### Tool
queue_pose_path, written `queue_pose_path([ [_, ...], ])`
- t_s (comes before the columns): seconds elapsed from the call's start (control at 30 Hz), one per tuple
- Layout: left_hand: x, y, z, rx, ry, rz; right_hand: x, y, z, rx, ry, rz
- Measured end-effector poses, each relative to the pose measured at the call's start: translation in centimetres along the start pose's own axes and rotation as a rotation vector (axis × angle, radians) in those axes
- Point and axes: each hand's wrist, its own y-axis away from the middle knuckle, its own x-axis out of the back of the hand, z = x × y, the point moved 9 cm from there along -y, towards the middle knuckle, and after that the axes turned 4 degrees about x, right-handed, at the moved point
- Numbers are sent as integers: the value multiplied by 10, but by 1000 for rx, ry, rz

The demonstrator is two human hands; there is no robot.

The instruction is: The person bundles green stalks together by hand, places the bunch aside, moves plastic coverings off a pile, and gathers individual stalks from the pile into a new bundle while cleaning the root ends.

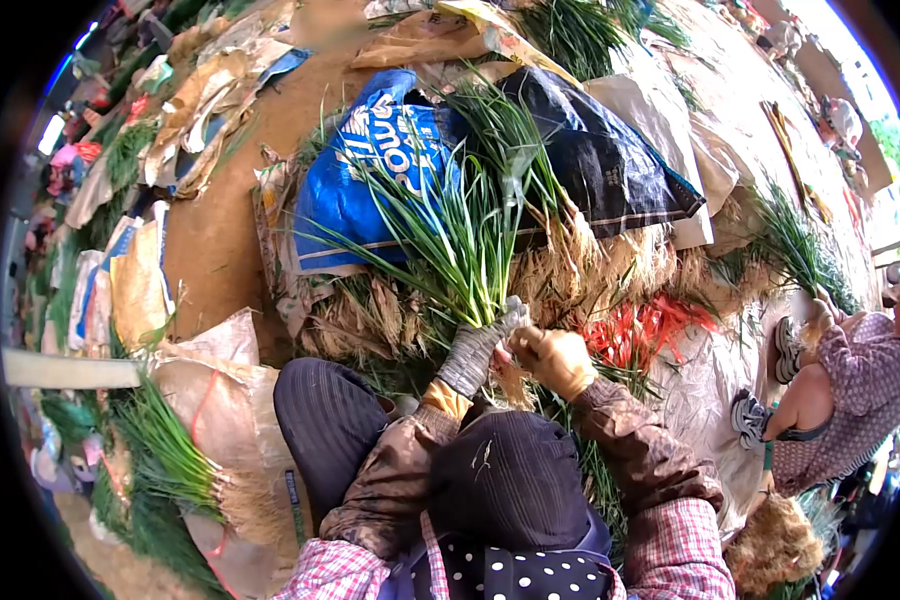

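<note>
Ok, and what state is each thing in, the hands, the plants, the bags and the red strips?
Bunch: held, leaves fanned out.
Left hand: gloved, closed around the bunch.
Right hand: gloved, curled near the bunch's base, grip unclear.
Blue bag: spread, creased.
Black bag: spread, creased.
Red strips: tangled.
Left bundle: lying on a sack.

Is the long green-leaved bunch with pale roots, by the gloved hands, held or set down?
Held: the grey-gloved left hand grips the bunch by its stems, leaves fanning out beyond the glove.
</note>
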Motion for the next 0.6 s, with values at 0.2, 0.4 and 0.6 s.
queue_pose_path([
  [0.2, -2, 1, 23, -232, 211, -104, 13, -25, 64, -191, -186, 138],
  [0.4, 6, -1, 39, -285, 126, -72, -6, -30, 154, -619, 122, 68],
  [0.6, 32, -10, -7, 3, -181, 47, 3, -10, 8, -17, -217, 190],
])
